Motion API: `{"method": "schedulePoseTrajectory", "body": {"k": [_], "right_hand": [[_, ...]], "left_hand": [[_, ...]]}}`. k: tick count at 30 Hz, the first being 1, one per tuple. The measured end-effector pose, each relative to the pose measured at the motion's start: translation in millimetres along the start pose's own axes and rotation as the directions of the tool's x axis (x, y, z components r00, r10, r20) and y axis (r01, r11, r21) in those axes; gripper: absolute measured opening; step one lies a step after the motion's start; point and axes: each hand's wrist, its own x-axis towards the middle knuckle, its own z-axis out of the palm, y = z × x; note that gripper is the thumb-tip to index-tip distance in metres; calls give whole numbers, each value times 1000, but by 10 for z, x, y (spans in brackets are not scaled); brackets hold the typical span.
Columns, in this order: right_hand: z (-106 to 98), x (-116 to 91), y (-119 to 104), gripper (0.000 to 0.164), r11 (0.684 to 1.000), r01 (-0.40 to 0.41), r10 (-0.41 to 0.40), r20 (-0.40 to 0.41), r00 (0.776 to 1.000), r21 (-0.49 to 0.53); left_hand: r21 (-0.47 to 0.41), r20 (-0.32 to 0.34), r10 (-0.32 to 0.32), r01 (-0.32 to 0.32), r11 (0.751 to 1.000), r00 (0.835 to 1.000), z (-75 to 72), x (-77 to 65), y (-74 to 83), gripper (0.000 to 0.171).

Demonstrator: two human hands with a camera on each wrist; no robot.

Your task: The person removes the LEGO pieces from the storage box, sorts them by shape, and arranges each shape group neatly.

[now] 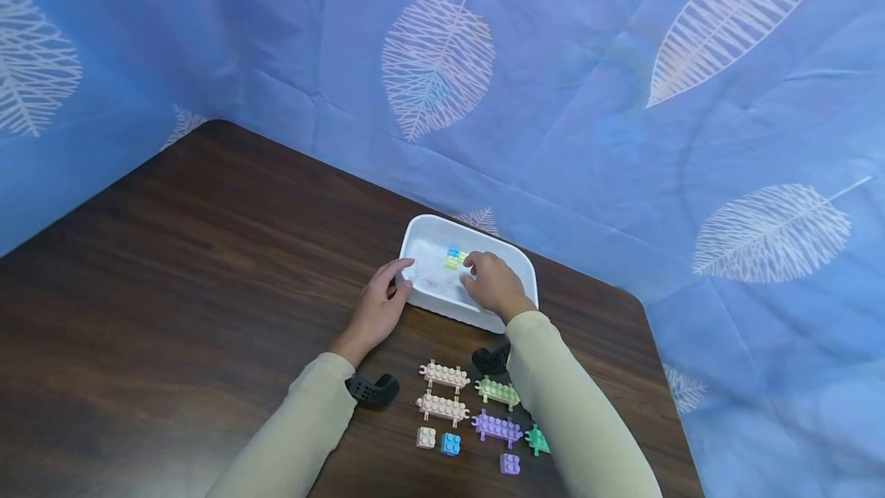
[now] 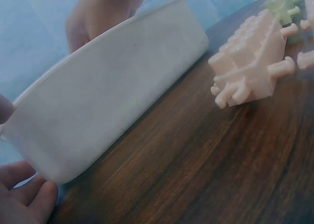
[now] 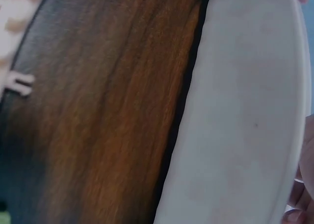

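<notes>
A white plastic tray [image 1: 442, 303] stands on the dark wooden table. My left hand [image 1: 380, 306] holds its left corner, one finger over the rim and others low against the outer wall, as the left wrist view shows. Over the front rim, my right hand [image 1: 494, 283] reaches into the tray with thumb and forefinger apart. Close to its fingertips lie small yellow and blue toy building blocks [image 1: 452, 257]. No block shows between thumb and forefinger, though the other fingers are partly hidden. In the right wrist view the tray's wall [image 3: 240, 111] covers much of that hand.
Nearer me lie two pink base blocks with pegs [image 1: 444, 376], a light green one [image 1: 496, 391], a purple one [image 1: 496, 427] and a green one [image 1: 537, 440] partly behind my right sleeve. Small blocks in cream [image 1: 425, 437], blue [image 1: 451, 444] and purple [image 1: 510, 464] sit there too.
</notes>
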Motion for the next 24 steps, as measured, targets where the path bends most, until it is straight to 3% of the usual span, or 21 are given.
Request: {"method": "schedulePoseTrajectory", "body": {"k": [8,15,24], "right_hand": [[92,215,-18,34,999,-35,37,55,998,-37],[111,313,24,36,998,-55,56,30,998,-36],[120,417,-78,37,998,-43,44,33,998,-51]], "left_hand": [[-11,-1,-17,17,1000,1000,-12,2,10,39],[-6,1,-19,19,1000,1000,2,19,43,39],[-14,-9,-4,4,1000,1000,-26,5,13,38]]}}
